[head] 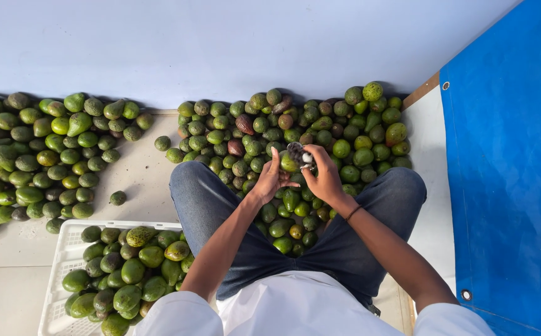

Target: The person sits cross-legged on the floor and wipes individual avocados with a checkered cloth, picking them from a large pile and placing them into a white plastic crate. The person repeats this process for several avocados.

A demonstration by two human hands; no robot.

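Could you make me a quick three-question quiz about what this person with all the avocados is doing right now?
1. True or false: both hands are on the same avocado.
2. Where does the white crate stand? A) by the person's left leg B) on the blue tarp C) against the wall
3. Fill in: the right hand presses a small dark ____ against the fruit.

Key
1. True: the left hand and the right hand hold one green avocado over the centre pile.
2. A: the white crate is partly filled with avocados.
3. Brush, it seems; it is small and hard to make out.
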